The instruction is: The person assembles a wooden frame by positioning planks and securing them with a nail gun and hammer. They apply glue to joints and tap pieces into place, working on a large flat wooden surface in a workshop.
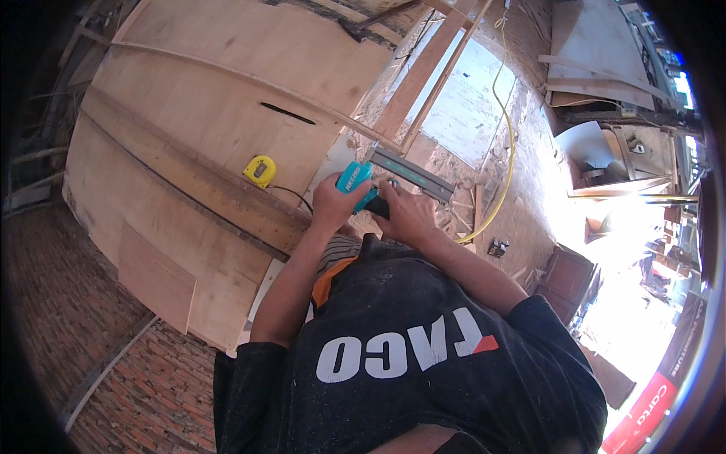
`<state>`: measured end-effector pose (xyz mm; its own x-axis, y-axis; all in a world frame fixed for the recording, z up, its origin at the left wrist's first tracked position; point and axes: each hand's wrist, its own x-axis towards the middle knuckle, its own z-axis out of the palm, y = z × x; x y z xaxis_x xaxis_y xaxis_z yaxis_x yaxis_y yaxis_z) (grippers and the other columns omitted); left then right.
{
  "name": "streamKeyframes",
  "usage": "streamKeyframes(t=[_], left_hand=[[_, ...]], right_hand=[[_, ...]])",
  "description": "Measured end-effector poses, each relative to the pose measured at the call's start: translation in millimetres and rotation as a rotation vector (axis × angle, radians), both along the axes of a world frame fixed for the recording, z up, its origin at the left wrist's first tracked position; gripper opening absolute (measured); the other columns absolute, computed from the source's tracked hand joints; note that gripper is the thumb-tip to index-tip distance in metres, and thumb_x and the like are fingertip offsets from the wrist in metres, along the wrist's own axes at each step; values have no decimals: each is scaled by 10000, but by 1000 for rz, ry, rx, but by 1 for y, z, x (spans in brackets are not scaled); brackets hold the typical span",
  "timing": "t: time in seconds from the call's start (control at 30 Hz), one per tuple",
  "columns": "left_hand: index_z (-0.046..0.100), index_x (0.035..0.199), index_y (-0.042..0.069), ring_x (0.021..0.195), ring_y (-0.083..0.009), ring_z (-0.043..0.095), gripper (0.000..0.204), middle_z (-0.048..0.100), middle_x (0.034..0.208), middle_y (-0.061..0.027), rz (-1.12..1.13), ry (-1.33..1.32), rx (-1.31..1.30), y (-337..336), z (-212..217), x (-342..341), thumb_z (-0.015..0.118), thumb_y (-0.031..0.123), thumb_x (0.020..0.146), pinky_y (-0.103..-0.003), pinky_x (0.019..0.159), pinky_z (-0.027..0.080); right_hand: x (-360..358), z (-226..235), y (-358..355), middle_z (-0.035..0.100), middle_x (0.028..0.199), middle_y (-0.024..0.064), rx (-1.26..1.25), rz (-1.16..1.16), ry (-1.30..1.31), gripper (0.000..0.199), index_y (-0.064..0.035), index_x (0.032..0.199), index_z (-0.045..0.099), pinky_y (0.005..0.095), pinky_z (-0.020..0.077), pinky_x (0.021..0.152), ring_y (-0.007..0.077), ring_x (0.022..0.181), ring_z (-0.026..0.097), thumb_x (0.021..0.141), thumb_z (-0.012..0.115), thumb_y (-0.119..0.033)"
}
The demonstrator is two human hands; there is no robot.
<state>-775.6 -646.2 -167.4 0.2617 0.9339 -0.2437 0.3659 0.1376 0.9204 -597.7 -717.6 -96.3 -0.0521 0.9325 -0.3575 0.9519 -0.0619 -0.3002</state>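
My left hand (338, 203) is wrapped round the teal body of a nail gun (359, 178). The fingers of my right hand (408, 214) are closed around its black handle. Away to the right stretches the gun's long grey magazine (412, 175). The nose of the tool is close to the end of a wooden frame strip; whether they touch, I cannot tell. Left of my left hand, a yellow tape measure (259, 171) lies on a plywood panel (227, 68), with a dark strap or cord trailing from near it toward my wrist.
A yellow air hose (508, 140) curves across the dusty floor on the right. Ahead, long wooden strips (423, 83) run away from me beside a pale sheet. A dark narrow slot or stick (287, 113) shows on the panel. Brick wall (151, 386) is at lower left.
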Motion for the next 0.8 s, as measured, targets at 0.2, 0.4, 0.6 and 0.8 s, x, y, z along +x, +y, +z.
streamKeyframes(t=[0.2,0.4,0.6,0.8], left_hand=[[775,980,16,781,-302,749,451,759,846,-148,1,3,22,-2,0,4,862,440,856,-416,726,574],[780,1017,21,775,-278,752,452,766,852,-140,3,3,14,-4,-3,4,863,435,856,-412,724,576],[781,1023,17,782,-272,753,465,770,862,-141,4,-3,10,-4,-5,3,869,439,848,-410,729,579],[767,1005,-17,759,-222,712,453,748,843,-143,-3,7,11,-2,1,2,862,406,873,-388,709,551]], right_hand=[[4,-1,-2,720,1121,180,19,19,-2,685,-50,1407,526,530,597,764,377,972,751,871,798,-379],[5,4,0,715,1092,181,9,32,-7,610,-51,1328,540,507,601,738,369,972,752,875,801,-365],[7,-7,-3,719,1132,149,17,18,-15,657,-78,1357,566,527,599,775,362,987,753,839,825,-389],[7,-11,-4,724,1120,147,71,26,12,654,-83,1353,569,523,598,762,361,966,755,837,827,-391]])
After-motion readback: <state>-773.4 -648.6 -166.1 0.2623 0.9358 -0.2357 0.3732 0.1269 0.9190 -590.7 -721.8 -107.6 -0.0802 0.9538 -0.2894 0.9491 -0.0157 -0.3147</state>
